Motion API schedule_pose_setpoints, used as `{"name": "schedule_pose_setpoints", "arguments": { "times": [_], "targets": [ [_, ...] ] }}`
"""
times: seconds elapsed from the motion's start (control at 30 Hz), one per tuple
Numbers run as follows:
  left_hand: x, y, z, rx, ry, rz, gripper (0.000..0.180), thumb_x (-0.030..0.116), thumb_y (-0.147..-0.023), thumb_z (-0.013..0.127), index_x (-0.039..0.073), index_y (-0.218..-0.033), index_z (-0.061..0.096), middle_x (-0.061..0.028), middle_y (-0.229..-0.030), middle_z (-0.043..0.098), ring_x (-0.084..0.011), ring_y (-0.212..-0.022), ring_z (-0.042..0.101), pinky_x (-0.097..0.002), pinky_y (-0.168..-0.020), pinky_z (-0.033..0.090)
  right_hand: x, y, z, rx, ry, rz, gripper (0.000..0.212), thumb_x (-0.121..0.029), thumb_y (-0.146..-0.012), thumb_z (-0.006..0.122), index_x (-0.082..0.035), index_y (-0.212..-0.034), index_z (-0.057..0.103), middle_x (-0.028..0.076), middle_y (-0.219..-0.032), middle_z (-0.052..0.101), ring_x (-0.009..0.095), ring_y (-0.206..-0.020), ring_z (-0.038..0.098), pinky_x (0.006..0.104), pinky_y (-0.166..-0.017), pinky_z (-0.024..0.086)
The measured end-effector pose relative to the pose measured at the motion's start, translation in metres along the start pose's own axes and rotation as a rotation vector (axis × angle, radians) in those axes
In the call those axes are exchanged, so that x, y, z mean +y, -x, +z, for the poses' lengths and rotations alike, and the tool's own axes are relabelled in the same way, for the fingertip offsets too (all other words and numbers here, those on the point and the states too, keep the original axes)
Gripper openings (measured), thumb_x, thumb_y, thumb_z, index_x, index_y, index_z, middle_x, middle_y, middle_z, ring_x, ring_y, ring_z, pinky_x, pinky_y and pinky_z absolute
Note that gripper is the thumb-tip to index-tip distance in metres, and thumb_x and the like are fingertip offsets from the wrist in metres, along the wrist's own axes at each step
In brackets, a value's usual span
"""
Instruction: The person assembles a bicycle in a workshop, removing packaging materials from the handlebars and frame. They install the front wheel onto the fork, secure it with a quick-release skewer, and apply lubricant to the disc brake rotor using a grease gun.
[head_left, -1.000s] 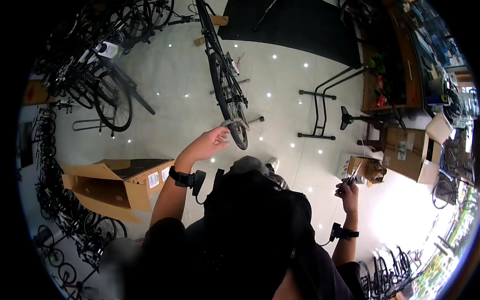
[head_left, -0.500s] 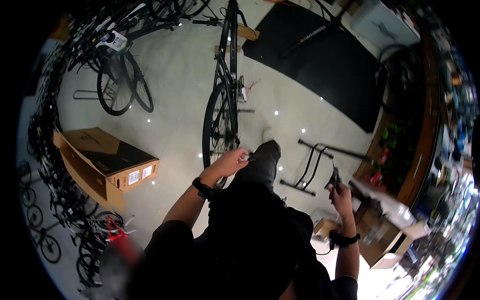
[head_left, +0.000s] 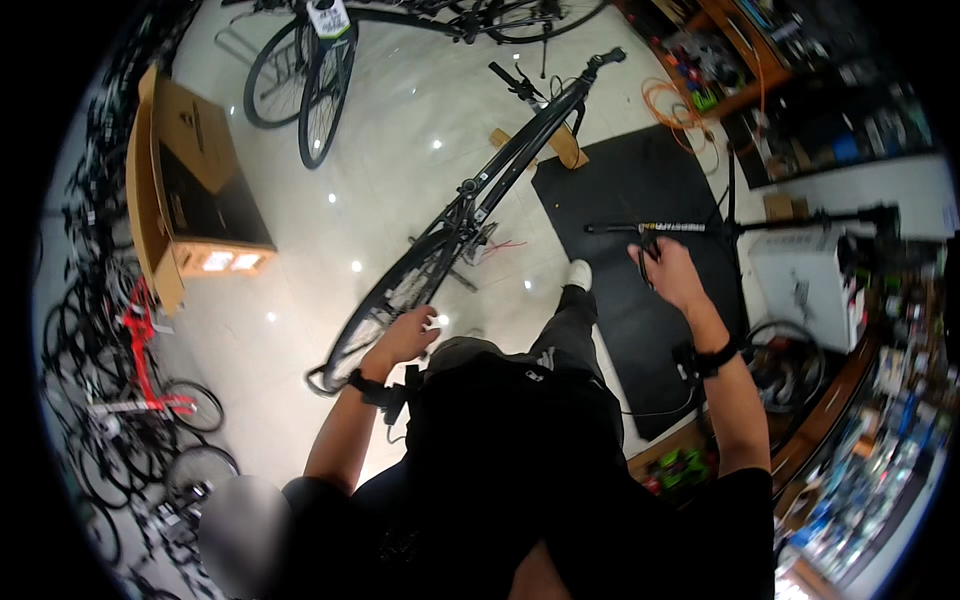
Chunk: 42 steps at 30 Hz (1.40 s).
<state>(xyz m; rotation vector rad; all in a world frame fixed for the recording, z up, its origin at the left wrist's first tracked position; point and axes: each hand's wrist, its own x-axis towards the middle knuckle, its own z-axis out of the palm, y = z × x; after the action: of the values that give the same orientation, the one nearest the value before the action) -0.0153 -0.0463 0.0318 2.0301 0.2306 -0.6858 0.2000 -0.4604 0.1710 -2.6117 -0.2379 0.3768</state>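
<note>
In my right hand (head_left: 672, 275) is a black plier-like hand tool (head_left: 647, 243), held above the dark mat with its tip pointing away from me. My left hand (head_left: 405, 336) is curled, fingertips drawn in; whatever they hold, if anything, is too small to make out. It hangs near the rear wheel (head_left: 385, 305) of a black bicycle (head_left: 520, 145), which runs diagonally away to the far right. No front wheel shows on this bicycle. Thin red wires (head_left: 505, 244) stick out beside its crank area. A black strap is around each of my wrists.
A black mat (head_left: 640, 330) lies ahead on the right, with a black stand (head_left: 790, 218) across it. Brown blocks (head_left: 568, 150) lie by the bicycle's front. An opened cardboard box (head_left: 215, 215) is at left, more bicycles (head_left: 325, 90) beyond. Orange cord (head_left: 668, 103) lies at far right.
My view has turned to the right, and I have moved closer to the mat. My right hand has swung forward with the tool, now over the mat. The left hand stays near the rear wheel.
</note>
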Motion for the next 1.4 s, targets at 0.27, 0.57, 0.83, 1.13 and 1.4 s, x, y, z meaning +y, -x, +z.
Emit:
{"name": "schedule_pose_setpoints", "arguments": {
  "times": [0.27,0.57,0.83,1.13,1.4],
  "targets": [
    [-0.013,-0.065,0.145,0.142,0.065,-0.417,0.039,0.024,-0.086,0.064,0.001,-0.117,0.057,-0.0201,-0.102,0.067,-0.0354,-0.096,0.064,-0.0404,-0.084,0.051,0.070,-0.288,-0.024,-0.026,0.350,-0.415,0.053,-0.047,-0.079,0.073,0.002,-0.068,0.055,0.020,-0.064,0.060,0.040,-0.065,0.060,0.0448,-0.059,0.047],
    [-0.135,-0.285,0.316,0.583,0.100,-0.482,0.027,0.017,-0.083,0.060,0.006,-0.108,0.060,-0.0189,-0.108,0.062,-0.0390,-0.103,0.059,-0.0450,-0.088,0.049,0.093,-0.440,0.154,-0.087,0.369,-1.039,0.040,-0.021,-0.085,0.069,-0.009,-0.122,0.061,0.017,-0.114,0.063,0.035,-0.103,0.060,0.0398,-0.085,0.049],
    [-0.256,-0.466,0.376,0.706,-0.020,-0.379,0.054,0.017,-0.083,0.062,0.006,-0.133,0.046,-0.0209,-0.138,0.044,-0.0407,-0.117,0.051,-0.0449,-0.097,0.046,0.116,-0.509,0.255,0.113,0.240,-1.201,0.043,-0.014,-0.091,0.064,-0.012,-0.133,0.055,0.012,-0.115,0.066,0.017,-0.102,0.063,0.0269,-0.088,0.046],
    [-0.321,-0.589,0.381,0.547,-0.257,-0.397,0.029,0.011,-0.086,0.053,0.005,-0.113,0.056,-0.0184,-0.115,0.059,-0.0347,-0.098,0.063,-0.0485,-0.080,0.053,0.129,-0.524,0.243,0.132,0.347,-1.053,0.034,-0.029,-0.098,0.054,-0.006,-0.122,0.061,0.011,-0.103,0.069,0.020,-0.094,0.064,0.0301,-0.084,0.046],
    [-0.317,-0.462,0.490,0.357,-0.120,-0.475,0.037,0.039,-0.091,0.054,0.006,-0.079,0.068,-0.0225,-0.083,0.067,-0.0383,-0.084,0.066,-0.0503,-0.075,0.050,0.125,-0.510,0.254,0.149,0.273,-0.943,0.032,-0.022,-0.097,0.056,-0.005,-0.123,0.061,0.011,-0.107,0.069,0.018,-0.104,0.063,0.0300,-0.091,0.044]
  ]
}}
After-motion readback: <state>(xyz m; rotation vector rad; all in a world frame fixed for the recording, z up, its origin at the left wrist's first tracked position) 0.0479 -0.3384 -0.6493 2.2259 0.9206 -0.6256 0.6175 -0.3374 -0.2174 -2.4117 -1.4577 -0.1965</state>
